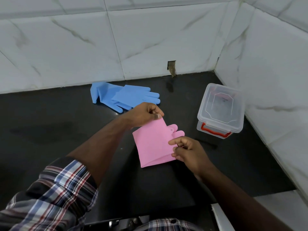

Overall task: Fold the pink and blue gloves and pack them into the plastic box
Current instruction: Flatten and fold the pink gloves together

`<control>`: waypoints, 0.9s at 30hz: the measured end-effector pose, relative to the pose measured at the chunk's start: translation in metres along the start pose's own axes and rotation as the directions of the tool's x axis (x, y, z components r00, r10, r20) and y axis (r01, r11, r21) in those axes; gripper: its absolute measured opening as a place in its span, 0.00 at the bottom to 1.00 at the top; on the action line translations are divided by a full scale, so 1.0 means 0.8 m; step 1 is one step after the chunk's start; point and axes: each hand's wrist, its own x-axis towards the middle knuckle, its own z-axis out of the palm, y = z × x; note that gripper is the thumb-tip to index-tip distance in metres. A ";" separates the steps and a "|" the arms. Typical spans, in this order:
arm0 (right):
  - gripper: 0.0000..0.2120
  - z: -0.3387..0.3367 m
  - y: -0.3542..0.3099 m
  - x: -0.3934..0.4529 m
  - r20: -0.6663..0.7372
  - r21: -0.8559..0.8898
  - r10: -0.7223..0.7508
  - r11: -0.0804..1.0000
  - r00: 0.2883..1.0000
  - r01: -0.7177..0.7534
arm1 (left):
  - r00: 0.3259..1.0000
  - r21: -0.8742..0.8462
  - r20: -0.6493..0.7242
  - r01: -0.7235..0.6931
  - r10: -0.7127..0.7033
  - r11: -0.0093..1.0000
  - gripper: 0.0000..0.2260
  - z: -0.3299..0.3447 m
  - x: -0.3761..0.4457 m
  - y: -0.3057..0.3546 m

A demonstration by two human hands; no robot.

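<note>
The pink gloves (152, 144) lie folded over on the black counter (66, 130) at the centre, with fingertips sticking out toward the right. My left hand (145, 115) pinches their upper corner. My right hand (186, 151) pinches their right edge near the lower corner. The blue gloves (123, 96) lie flat and overlapping near the back wall, just behind my left hand. The clear plastic box (220, 110) with a lid on and a red handle stands to the right, close to the side wall.
White marble-pattern tiled walls (150, 39) close off the back and right of the counter. A small hole (171, 66) is in the back wall. The counter's front edge runs just before my body.
</note>
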 end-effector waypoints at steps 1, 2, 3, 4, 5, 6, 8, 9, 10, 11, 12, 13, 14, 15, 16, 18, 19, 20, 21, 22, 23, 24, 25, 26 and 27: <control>0.14 -0.002 0.003 0.003 -0.003 0.048 0.019 0.999 1.000 -0.019 | 1.000 -0.001 -0.007 0.000 0.000 1.000 0.06 0.005 0.003 0.000; 0.14 -0.004 0.005 0.005 -0.002 0.095 0.037 0.995 0.999 -0.037 | 1.000 -0.004 -0.014 0.001 -0.001 1.000 0.06 0.010 0.006 0.000; 0.13 -0.006 0.007 0.007 0.002 0.141 0.054 0.989 0.999 -0.054 | 1.000 -0.010 -0.020 0.003 -0.003 1.000 0.07 0.013 0.009 0.001; 0.13 -0.007 0.009 0.009 0.006 0.184 0.069 0.980 0.998 -0.069 | 1.000 -0.015 -0.028 0.007 -0.007 1.000 0.07 0.017 0.011 0.001; 0.13 -0.009 0.010 0.011 0.005 0.219 0.083 0.972 0.997 -0.082 | 0.999 -0.014 -0.036 0.012 -0.012 1.000 0.07 0.020 0.013 0.001; 0.13 -0.010 0.012 0.013 0.002 0.244 0.097 0.965 0.995 -0.095 | 0.999 -0.007 -0.045 0.017 -0.017 1.000 0.08 0.024 0.015 0.001; 0.12 -0.013 0.014 0.015 0.000 0.276 0.122 0.954 0.993 -0.117 | 0.998 0.013 -0.059 0.025 -0.024 1.000 0.08 0.031 0.019 0.000; 0.12 -0.014 0.016 0.016 0.002 0.287 0.132 0.950 0.991 -0.127 | 0.998 0.023 -0.063 0.026 -0.025 0.999 0.08 0.034 0.020 -0.001; 0.12 -0.014 0.016 0.017 0.004 0.295 0.140 0.946 0.990 -0.135 | 0.998 0.033 -0.064 0.028 -0.025 0.999 0.08 0.037 0.021 -0.002; 0.13 -0.014 0.017 0.017 0.004 0.301 0.145 0.943 0.989 -0.139 | 0.998 0.045 -0.062 0.030 -0.027 0.999 0.08 0.038 0.021 -0.003; 0.13 -0.014 0.018 0.018 0.003 0.307 0.146 0.941 0.989 -0.140 | 0.998 0.056 -0.056 0.034 -0.030 0.998 0.08 0.038 0.021 -0.005; 0.13 -0.014 0.019 0.019 0.003 0.312 0.145 0.940 0.989 -0.139 | 0.998 0.066 -0.048 0.036 -0.033 0.997 0.08 0.035 0.020 -0.006; 0.13 -0.014 0.020 0.019 0.003 0.316 0.145 0.938 0.989 -0.139 | 0.999 0.070 -0.040 0.040 -0.037 0.997 0.07 0.032 0.018 -0.009; 0.13 -0.014 0.021 0.020 0.003 0.319 0.147 0.937 0.989 -0.140 | 0.998 0.070 -0.032 0.047 -0.045 0.996 0.07 0.027 0.015 -0.012; 0.13 -0.014 0.022 0.020 0.001 0.322 0.150 0.936 0.989 -0.143 | 0.998 0.070 -0.021 0.057 -0.056 0.996 0.06 0.022 0.011 -0.016; 0.13 -0.013 0.024 0.021 -0.005 0.334 0.155 0.931 0.988 -0.145 | 0.997 0.080 0.007 0.080 -0.081 0.994 0.05 0.012 0.001 -0.027; 0.14 -0.013 0.025 0.022 -0.008 0.340 0.157 0.929 0.988 -0.145 | 0.995 0.088 0.016 0.096 -0.098 0.992 0.06 0.007 -0.005 -0.033; 0.14 -0.012 0.025 0.022 -0.012 0.343 0.159 0.928 0.987 -0.146 | 0.993 0.095 0.018 0.113 -0.116 0.989 0.06 0.002 -0.012 -0.039; 0.14 -0.012 0.026 0.023 -0.017 0.344 0.162 0.927 0.987 -0.147 | 0.992 0.101 0.015 0.126 -0.128 0.987 0.07 -0.002 -0.019 -0.045; 0.14 -0.012 0.026 0.023 -0.021 0.344 0.165 0.927 0.986 -0.148 | 0.990 0.097 0.011 0.137 -0.138 0.986 0.08 -0.006 -0.026 -0.050; 0.14 -0.011 0.027 0.024 -0.024 0.341 0.168 0.928 0.985 -0.150 | 0.989 0.080 0.007 0.149 -0.150 0.986 0.08 -0.010 -0.033 -0.055; 0.15 -0.011 0.027 0.024 -0.028 0.341 0.172 0.928 0.985 -0.152 | 0.987 0.054 0.006 0.162 -0.163 0.985 0.10 -0.013 -0.039 -0.059; 0.15 -0.011 0.027 0.025 -0.032 0.344 0.177 0.926 0.984 -0.156 | 0.985 0.024 0.011 0.174 -0.174 0.984 0.11 -0.014 -0.045 -0.063; 0.16 -0.010 0.027 0.025 -0.035 0.352 0.184 0.922 0.982 -0.160 | 0.983 -0.004 0.021 0.181 -0.181 0.983 0.12 -0.016 -0.050 -0.065; 0.16 -0.010 0.027 0.026 -0.036 0.365 0.190 0.916 0.981 -0.164 | 0.983 -0.029 0.035 0.183 -0.182 0.983 0.13 -0.016 -0.053 -0.067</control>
